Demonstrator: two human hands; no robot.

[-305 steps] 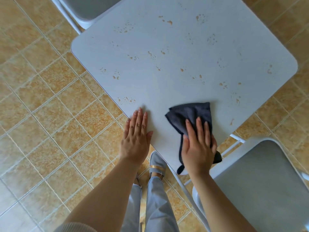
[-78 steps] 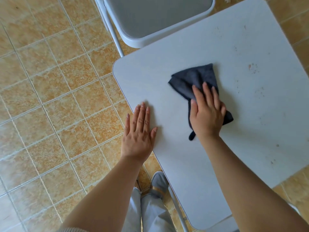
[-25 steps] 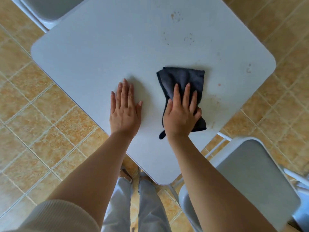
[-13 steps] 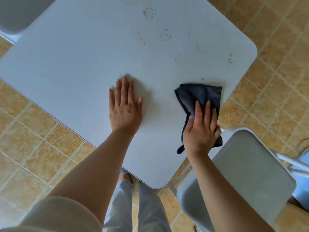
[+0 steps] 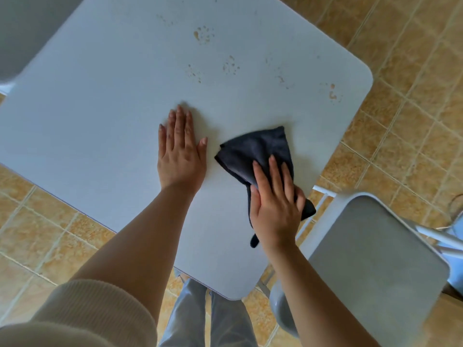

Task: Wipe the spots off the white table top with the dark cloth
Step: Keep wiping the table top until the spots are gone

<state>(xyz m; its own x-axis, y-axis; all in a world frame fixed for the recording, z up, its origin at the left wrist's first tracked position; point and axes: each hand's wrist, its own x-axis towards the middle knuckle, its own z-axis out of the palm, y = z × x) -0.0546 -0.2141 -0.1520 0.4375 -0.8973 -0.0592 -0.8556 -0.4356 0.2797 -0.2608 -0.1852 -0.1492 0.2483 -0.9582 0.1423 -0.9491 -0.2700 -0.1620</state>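
Observation:
The white table top (image 5: 100, 101) fills the upper left of the view. Brown spots (image 5: 204, 36) lie in several clusters on its far half, with more spots (image 5: 332, 92) near the right corner. My right hand (image 5: 274, 206) presses flat on the dark cloth (image 5: 258, 150), which lies folded on the table near the right edge, one corner hanging past my wrist. My left hand (image 5: 180, 151) rests flat on the bare table, fingers together, just left of the cloth.
A grey chair (image 5: 370, 266) with a white frame stands close to the table's near right edge. Part of another grey chair (image 5: 22, 28) shows at the top left. Tan floor tiles (image 5: 413, 71) surround the table. My legs (image 5: 208, 319) are below the near corner.
Over the last half second my right hand has slid the cloth leftward, away from the right edge and closer to my left hand. My left hand stays planted.

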